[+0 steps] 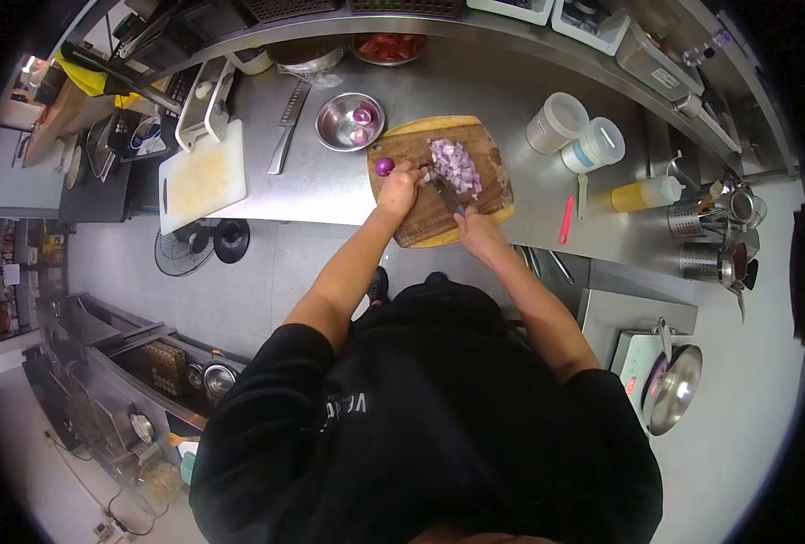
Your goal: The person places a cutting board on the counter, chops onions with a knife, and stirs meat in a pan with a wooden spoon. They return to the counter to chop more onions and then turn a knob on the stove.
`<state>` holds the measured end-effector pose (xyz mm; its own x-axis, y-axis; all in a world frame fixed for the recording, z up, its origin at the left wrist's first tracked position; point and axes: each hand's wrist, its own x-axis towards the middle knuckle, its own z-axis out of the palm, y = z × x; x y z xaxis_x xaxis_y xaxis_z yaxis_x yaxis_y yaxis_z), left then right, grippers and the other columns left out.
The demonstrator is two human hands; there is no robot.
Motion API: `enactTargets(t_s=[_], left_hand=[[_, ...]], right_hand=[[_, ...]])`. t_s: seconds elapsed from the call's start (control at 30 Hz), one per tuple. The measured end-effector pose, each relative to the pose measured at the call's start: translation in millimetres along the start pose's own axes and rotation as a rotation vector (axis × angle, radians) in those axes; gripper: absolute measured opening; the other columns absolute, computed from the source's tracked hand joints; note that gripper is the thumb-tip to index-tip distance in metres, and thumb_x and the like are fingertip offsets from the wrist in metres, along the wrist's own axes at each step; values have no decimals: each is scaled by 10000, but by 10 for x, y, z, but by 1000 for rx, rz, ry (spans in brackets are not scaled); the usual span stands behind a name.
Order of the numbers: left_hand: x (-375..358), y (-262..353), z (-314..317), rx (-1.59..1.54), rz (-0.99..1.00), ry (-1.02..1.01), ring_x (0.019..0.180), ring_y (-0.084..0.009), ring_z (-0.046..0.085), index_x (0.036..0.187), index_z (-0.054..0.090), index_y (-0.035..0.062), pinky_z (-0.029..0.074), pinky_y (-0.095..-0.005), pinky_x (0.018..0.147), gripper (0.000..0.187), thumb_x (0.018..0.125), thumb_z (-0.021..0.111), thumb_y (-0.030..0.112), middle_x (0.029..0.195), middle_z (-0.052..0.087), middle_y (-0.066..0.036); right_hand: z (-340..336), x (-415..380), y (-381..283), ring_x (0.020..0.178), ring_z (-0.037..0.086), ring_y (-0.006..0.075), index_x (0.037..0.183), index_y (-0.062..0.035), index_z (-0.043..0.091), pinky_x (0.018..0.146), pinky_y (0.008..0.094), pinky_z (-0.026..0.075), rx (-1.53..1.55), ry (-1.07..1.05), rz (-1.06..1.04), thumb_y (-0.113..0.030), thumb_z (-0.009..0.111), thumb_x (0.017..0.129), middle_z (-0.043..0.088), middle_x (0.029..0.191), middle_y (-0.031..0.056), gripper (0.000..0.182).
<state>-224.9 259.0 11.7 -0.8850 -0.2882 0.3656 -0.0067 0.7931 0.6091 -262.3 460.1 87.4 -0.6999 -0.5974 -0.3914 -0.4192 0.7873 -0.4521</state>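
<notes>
A wooden cutting board (418, 227) lies at the front of the steel counter. On it, my left hand (402, 186) has its fingers bent over a small piece of red onion (428, 175), holding it against the board. My right hand (482, 233) is closed around the handle of a knife (449, 199), whose blade points toward the left fingertips and touches or nearly touches that piece. Diced red onion (455, 167) is heaped right of the blade. A purple onion piece (384, 167) sits by the board's left edge, close to my left hand.
A metal bowl (330, 129) with onion pieces stands behind the board. Leftward are a cleaver-like tool (286, 127) and a white cutting board (204, 181). To the right are tubs (556, 123), a red-handled tool (566, 220) and a yellow squeeze bottle (645, 194). A shelf overhangs the back.
</notes>
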Motion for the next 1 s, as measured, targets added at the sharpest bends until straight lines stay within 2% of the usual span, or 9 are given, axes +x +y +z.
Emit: enactTargets(t_s=[0.23,0.3,0.4,0.5,0.7,0.8,0.9,1.0], left_hand=[[-11,-39,3,-9,-1,15,848,-343,615,893,707,35,496,-409,743,136,830,605,99,921,634,-161],[-15,-35,13,-77,18,44,836,-346,615,894,709,43,496,-410,732,137,842,600,108,914,632,-159],[-32,11,-9,-45,0,61,826,-345,617,895,708,40,497,-412,727,140,855,597,116,908,630,-158],[-71,7,9,-7,-49,58,807,-327,641,909,712,37,513,-383,707,123,836,628,90,931,650,-153],[-93,-56,57,-149,-46,92,811,-345,619,918,707,60,499,-407,713,136,861,597,115,899,624,-153],[-92,-34,33,-105,-52,90,820,-324,642,906,713,33,514,-381,708,123,839,625,88,911,654,-156],[-80,-11,-12,-13,-28,68,815,-321,642,893,710,24,517,-379,710,117,829,634,85,910,653,-158],[-89,-17,2,-103,-63,81,821,-320,640,878,705,12,517,-383,710,108,821,638,75,910,653,-158]], right_hand=[[-27,-114,-75,868,603,462,1007,59,507,763,528,470,-4,11,9,-323,413,967,627,874,298,395],[112,-43,-32,774,592,494,959,75,503,699,539,467,32,88,-28,-290,450,957,603,772,327,369],[109,35,-15,845,602,469,982,58,503,752,540,466,7,9,4,-320,421,965,621,862,309,387],[8,-66,-44,816,599,477,970,60,503,733,544,466,23,60,-16,-317,429,962,617,833,315,385],[9,-128,-63,788,600,480,957,63,504,696,547,468,-9,63,-41,-314,436,959,612,796,317,383],[191,39,-59,805,602,476,962,59,505,710,547,467,-9,35,-10,-315,434,960,615,815,316,381],[85,22,-92,832,602,472,968,55,506,730,542,468,1,28,12,-311,429,962,618,842,315,374],[-50,-113,-145,857,601,470,985,54,508,751,534,468,-14,36,14,-306,424,964,619,863,314,371]])
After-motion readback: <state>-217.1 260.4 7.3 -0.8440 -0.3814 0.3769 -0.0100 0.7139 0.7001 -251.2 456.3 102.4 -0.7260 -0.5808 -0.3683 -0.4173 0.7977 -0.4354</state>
